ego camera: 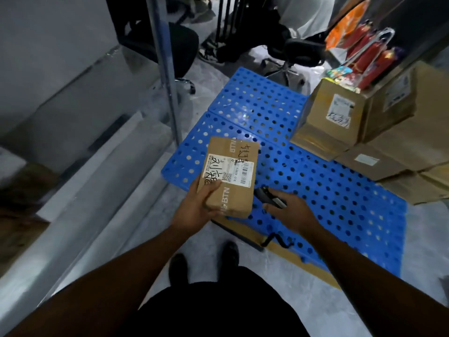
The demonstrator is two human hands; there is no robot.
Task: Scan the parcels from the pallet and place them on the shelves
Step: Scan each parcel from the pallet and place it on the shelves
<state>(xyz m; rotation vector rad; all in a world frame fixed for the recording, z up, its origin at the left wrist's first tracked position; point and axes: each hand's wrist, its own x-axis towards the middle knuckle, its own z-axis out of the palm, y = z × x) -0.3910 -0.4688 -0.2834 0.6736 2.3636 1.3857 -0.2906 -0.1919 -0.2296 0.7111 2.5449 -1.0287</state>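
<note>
1 small brown parcel, label and barcode facing up, is held above the near-left corner of the blue perforated pallet. I see the left hand gripping its near end, thumb on top beside the label, fingers curled beneath. The right hand, just right of the parcel and not touching it, is wrapped around a dark scanner whose nose points toward the parcel. Larger cartons are stacked on the pallet's far-right side. Metal shelves stand at left.
</note>
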